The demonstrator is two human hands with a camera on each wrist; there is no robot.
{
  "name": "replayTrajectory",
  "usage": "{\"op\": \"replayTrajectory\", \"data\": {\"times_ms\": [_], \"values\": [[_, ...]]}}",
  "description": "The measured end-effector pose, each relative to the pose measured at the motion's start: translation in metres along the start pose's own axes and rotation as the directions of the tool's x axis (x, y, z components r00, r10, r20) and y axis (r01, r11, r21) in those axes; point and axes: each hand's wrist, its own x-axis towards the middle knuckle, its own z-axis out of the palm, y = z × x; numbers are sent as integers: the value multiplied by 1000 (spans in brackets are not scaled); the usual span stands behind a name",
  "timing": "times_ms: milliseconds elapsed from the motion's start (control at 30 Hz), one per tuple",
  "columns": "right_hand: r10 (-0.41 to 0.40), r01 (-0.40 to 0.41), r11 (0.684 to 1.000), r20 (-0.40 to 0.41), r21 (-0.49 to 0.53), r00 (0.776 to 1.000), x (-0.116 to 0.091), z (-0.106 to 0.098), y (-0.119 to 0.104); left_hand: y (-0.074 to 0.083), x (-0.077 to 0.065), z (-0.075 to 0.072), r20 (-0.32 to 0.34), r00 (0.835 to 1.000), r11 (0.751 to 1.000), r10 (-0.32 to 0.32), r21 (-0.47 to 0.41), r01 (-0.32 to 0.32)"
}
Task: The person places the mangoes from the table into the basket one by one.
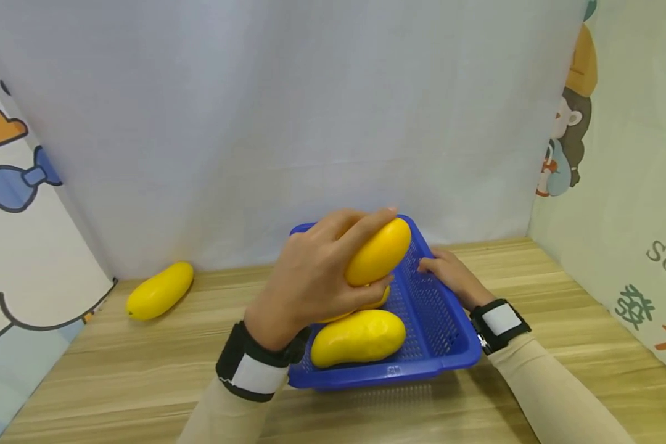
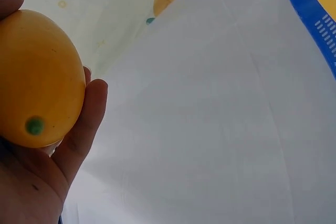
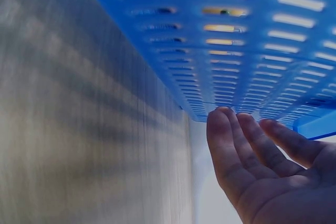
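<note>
In the head view my left hand (image 1: 316,271) grips a yellow oblong fruit (image 1: 380,253), fingers on top and thumb below, above the blue plastic basket (image 1: 383,369). The left wrist view shows a green spot on the end of the held fruit (image 2: 44,77). Inside the basket lies another yellow fruit (image 1: 357,338), and a further one behind it is partly hidden by my left hand. My right hand (image 1: 452,274) holds the basket's right side, thumb at the rim. In the right wrist view its fingers (image 3: 226,145) reach along the perforated outside.
A similar yellow fruit (image 1: 160,291) lies at the left of the wooden table (image 1: 211,345), near the back. A pale cloth backdrop (image 1: 227,135) hangs behind. Printed panels stand at the left (image 1: 28,246) and right (image 1: 616,185).
</note>
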Motion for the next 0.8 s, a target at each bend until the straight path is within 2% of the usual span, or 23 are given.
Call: {"op": "replayTrajectory", "data": {"times_ms": [233,333,500,800], "values": [[-15,12,999,-46,-52,999,0,0,1,5,5,5,7,1000,1000,-8,-12,9],[-21,20,999,-40,-42,999,1,1,1,5,6,7,15,1000,1000,-9,-13,9],[-37,36,999,-31,-32,999,2,1,1,3,5,12,62,998,1000,-27,-10,28],[-20,19,1000,-19,-16,1000,0,0,0,-1,2,20,140,989,998,-52,-17,55]]}}
